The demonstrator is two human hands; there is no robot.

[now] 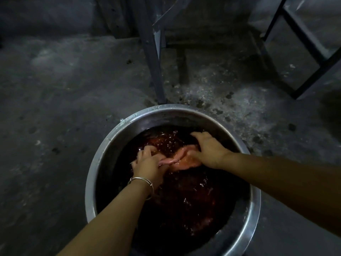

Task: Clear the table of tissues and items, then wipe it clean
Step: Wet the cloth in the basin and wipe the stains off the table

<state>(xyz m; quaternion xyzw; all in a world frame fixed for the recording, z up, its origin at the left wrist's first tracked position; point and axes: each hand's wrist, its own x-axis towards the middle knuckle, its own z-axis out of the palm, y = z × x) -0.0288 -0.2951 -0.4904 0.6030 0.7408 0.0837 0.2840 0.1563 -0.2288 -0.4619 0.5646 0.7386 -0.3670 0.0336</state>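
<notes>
While working down in the dark water [184, 200] of the steel basin [173, 109], gripping the soaked pink cloth [173, 160] at both ends, left hand [147, 163] curled round one, right hand [208, 150] bunching the other; likely soft, waterlogged, slippery, so best wrung from those ends.

Bare forearms; thin silver bangles [143, 182] on left wrist
</notes>
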